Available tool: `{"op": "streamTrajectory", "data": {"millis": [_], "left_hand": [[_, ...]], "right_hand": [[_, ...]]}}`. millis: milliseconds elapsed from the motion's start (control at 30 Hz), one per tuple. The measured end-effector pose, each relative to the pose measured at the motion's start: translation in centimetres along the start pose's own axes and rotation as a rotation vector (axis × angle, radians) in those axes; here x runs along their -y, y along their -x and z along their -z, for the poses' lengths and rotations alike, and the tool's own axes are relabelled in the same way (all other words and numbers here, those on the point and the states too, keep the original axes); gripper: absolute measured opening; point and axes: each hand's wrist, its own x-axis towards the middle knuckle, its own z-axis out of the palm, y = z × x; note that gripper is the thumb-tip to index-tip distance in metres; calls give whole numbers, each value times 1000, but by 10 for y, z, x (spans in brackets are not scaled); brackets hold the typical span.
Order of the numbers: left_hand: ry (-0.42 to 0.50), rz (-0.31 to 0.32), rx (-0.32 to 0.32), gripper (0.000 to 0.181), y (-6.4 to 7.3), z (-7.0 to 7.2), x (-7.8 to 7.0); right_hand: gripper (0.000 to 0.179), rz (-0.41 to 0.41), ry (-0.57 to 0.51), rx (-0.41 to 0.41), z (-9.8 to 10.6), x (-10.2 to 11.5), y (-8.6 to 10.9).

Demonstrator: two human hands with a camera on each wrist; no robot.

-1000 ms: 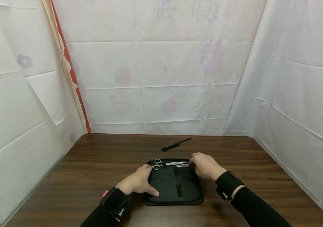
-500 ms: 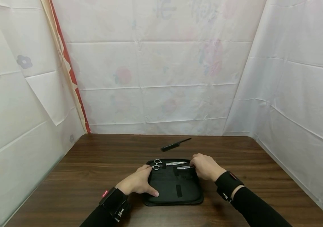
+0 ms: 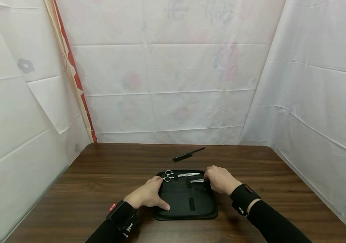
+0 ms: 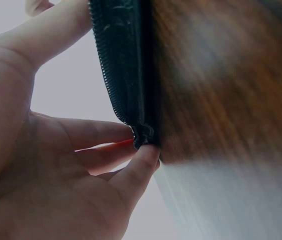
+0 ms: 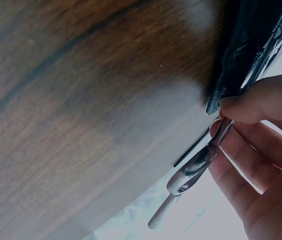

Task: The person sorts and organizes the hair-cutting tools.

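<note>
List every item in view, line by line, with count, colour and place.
Table: 1, brown, in the middle of the scene
Case: 1, black, on the table
Straps: at least 2, black, inside the case
Scissors: 1 pair, silver, along the case's far edge
Held tool: 1, silver, likely scissors, at the case's right side
Comb: 1, black, on the table beyond the case
Sheets: count unclear, white, faint prints, behind and at both sides
Strip: 1, red and beige, back left
Sleeves: 2, black, on the forearms
Wristbands: 2, black, one per wrist
Hands: 2, bare; left hand on the case's left edge, right hand pinching the tool
</note>
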Motion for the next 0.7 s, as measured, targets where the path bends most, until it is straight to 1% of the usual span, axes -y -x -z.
{"op": "streamTrajectory", "data": {"millis": [433, 700], "left_hand": [[8, 5, -2, 107, 0, -1, 0], [2, 2, -7, 107, 1, 0, -1]], "right_hand": [[24, 6, -3, -4, -2, 1, -2], [21, 10, 29, 1, 0, 4, -4]]}}
